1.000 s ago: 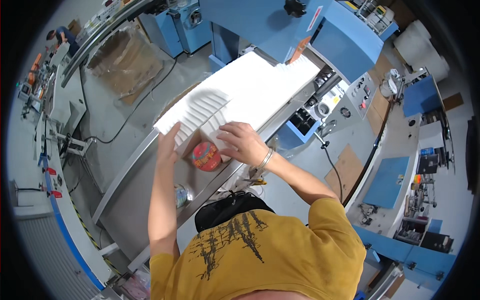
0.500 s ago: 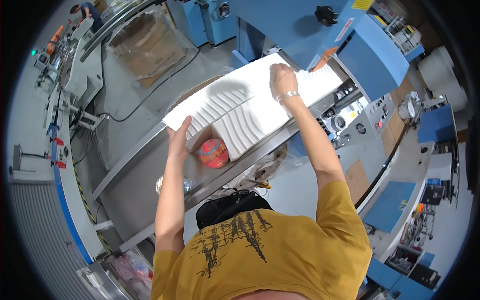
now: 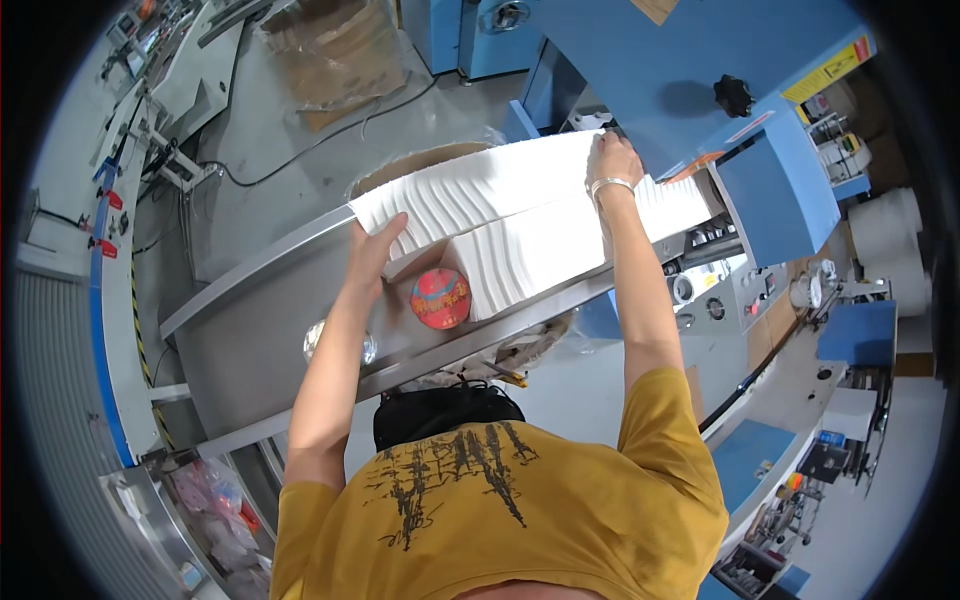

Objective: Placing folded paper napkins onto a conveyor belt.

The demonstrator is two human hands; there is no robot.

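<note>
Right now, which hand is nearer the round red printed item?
Left. The left hand is just left of the item; the right hand is farther, ahead and right.

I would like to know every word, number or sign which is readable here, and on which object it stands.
None can be quoted reliably.
Red round-faced item: printed characters, too blurred.
Mustard T-shirt: black scrawled print, not clearly legible.
Yellow label on the blue machine: too small.
Control panel: any markings too small.
White paper stacks: no print visible.
</note>
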